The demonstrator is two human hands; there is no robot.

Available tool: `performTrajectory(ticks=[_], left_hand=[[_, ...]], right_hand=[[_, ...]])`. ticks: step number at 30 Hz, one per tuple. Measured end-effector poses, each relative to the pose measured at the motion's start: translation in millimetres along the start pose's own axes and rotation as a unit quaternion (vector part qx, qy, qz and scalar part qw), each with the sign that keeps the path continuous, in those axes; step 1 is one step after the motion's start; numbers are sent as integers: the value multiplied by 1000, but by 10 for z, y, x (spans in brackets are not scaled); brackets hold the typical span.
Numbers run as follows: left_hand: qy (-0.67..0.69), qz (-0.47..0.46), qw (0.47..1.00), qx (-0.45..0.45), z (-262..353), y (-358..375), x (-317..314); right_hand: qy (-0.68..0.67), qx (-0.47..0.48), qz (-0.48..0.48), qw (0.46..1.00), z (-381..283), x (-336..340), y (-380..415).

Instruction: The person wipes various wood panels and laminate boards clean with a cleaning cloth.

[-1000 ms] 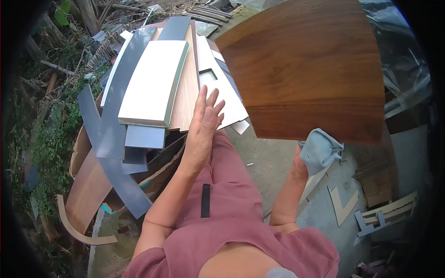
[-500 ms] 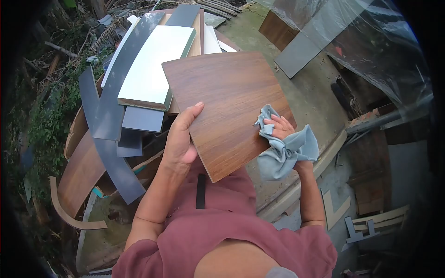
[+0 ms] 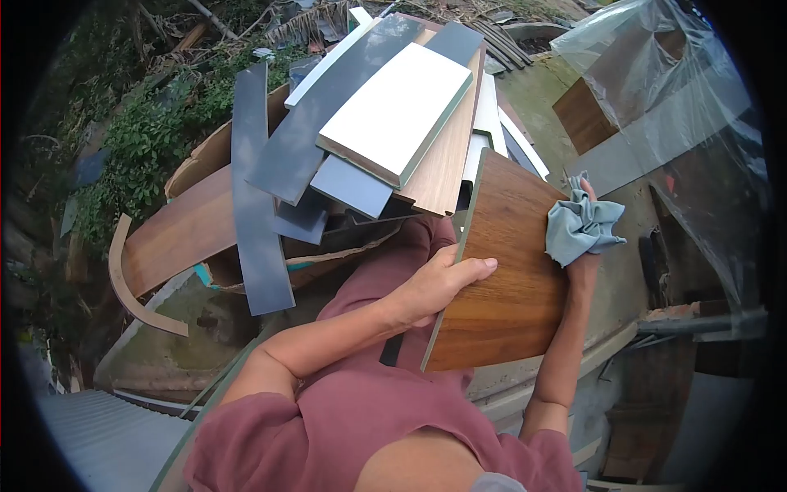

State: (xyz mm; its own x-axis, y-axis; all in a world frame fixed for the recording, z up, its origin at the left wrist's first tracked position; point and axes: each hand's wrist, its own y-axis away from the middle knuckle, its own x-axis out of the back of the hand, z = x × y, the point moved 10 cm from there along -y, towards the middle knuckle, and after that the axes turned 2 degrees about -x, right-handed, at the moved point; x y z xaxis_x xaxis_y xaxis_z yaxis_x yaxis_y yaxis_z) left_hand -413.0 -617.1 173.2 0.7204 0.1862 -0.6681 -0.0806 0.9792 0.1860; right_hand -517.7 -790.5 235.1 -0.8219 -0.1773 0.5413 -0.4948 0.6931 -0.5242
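Note:
A brown wood-grain board (image 3: 508, 279) is held up in front of my body, tilted, with its narrow left edge facing me. My left hand (image 3: 447, 283) grips that edge, thumb on the brown face and fingers behind. At the board's right edge, my right hand (image 3: 589, 197) is closed around a crumpled light-blue cloth (image 3: 582, 225). The cloth covers most of that hand and lies against the upper right of the board; a fingertip or two show above it.
Left of the board stands a pile of panels: a white board (image 3: 398, 111) on top, grey strips (image 3: 254, 180) and a brown plank (image 3: 184, 225) beneath. A curved strip (image 3: 131, 287) leans at far left. Clear plastic sheeting (image 3: 697, 156) drapes over panels at right. Plants (image 3: 156, 131) grow behind.
The board has turned and shifted right and down, showing its left edge. My right hand has moved the cloth up and right to the board's edge. My view has swung left.

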Motion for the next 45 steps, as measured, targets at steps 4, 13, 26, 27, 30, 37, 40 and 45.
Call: performTrajectory(ticks=[4, 13, 26, 27, 30, 37, 40, 45], left_hand=[[-29, 4, 999, -27, 64, 24, 157], [-34, 35, 983, -174, 613, 125, 402], [-170, 232, 783, -552, 2723, 1628, 689], [-194, 221, 749, -594, 2920, 1754, 674], [-368, 288, 628, -622, 3366, 1984, 762], [-794, 275, 307, -447, 3327, 1332, 1650], [-847, 248, 314, -350, 3055, 983, 2381], [-851, 250, 376, -269, 2458, 688, 3183]], right_hand=[[59, -20, -24, 998, 383, 103, 98], [-338, -302, 29, 891, 1170, 99, 1078], [-369, -378, -90, 844, 997, -305, 1482], [-379, -390, -86, 835, 1079, -316, 1515], [-391, -429, -43, 813, 1268, -299, 1645], [-380, -448, -13, 809, 1505, -323, 1808], [-376, -459, -8, 805, 1516, -293, 1863], [-377, -452, -12, 808, 1352, -255, 1849]])
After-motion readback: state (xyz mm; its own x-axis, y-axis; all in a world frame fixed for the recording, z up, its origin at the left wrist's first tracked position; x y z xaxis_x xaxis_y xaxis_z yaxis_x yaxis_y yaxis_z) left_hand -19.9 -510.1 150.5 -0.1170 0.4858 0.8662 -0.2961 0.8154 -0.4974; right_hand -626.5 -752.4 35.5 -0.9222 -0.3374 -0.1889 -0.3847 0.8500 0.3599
